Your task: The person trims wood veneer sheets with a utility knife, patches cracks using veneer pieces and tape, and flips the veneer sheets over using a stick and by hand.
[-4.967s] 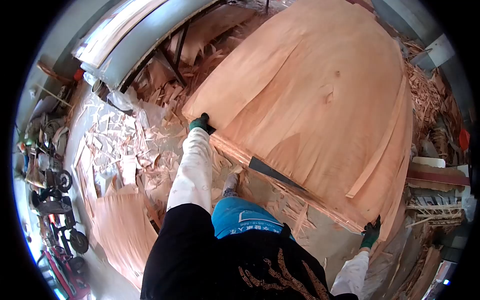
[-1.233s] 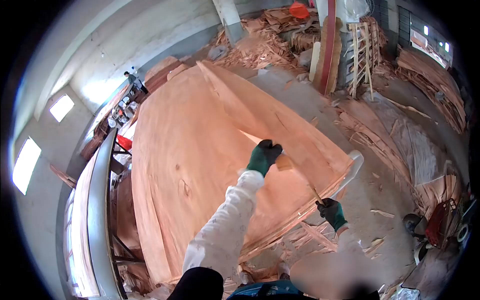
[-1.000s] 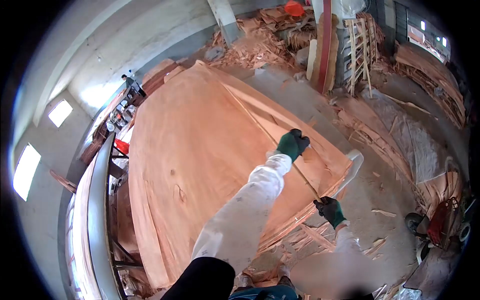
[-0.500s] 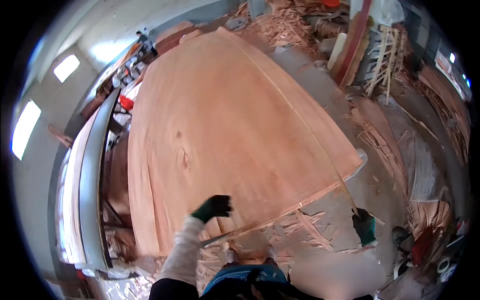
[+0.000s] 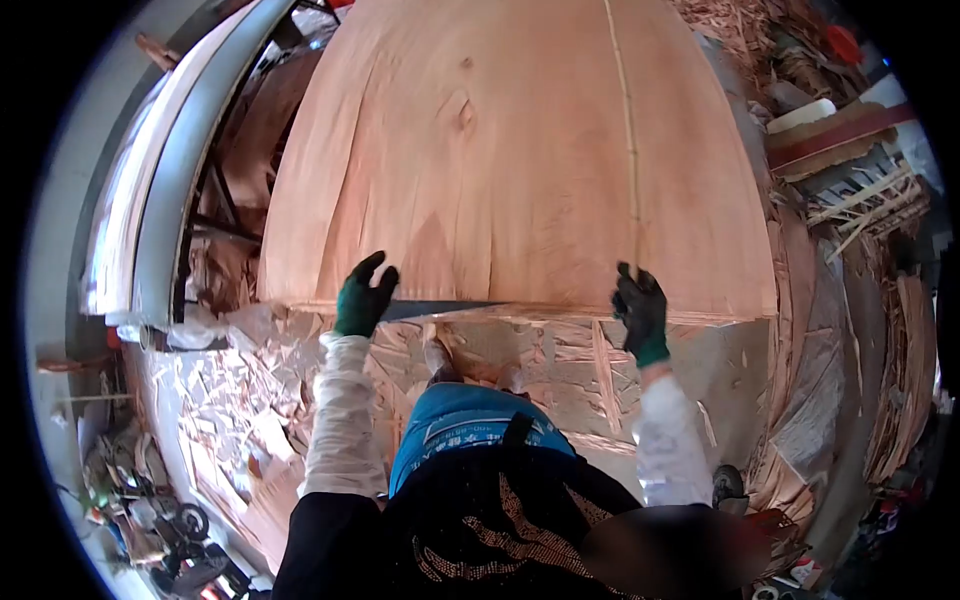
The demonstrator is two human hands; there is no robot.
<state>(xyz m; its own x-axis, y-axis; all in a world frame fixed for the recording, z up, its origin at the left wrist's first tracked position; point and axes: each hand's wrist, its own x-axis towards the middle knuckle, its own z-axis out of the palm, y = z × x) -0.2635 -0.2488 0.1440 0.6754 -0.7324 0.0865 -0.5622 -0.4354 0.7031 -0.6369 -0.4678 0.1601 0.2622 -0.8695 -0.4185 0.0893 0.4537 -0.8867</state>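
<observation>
A broad stack of thin wood veneer sheets [image 5: 540, 180] lies before me, its near edge running across the view. My left hand [image 5: 366, 296], in a dark green glove, is over the left part of that edge with thumb and fingers apart, holding nothing. My gloved right hand [image 5: 640, 310] is closed around the near end of a long thin stick [image 5: 630, 130], which lies lengthwise over the top sheet. A dark strip [image 5: 435, 309] shows at the stack's near edge, just right of my left hand.
A long grey-topped table [image 5: 180, 190] on dark legs stands at the left. Veneer scraps [image 5: 235, 400] litter the floor at the lower left. More veneer piles [image 5: 905, 370] and a wooden slatted frame [image 5: 870, 205] are at the right. A bike wheel [image 5: 190, 520] shows at the lower left.
The view has swung down toward my body. My left hand has let go of the stick and moved left to the near edge. The stick now lies lengthwise over the flattened top sheet, where a fold stood before.
</observation>
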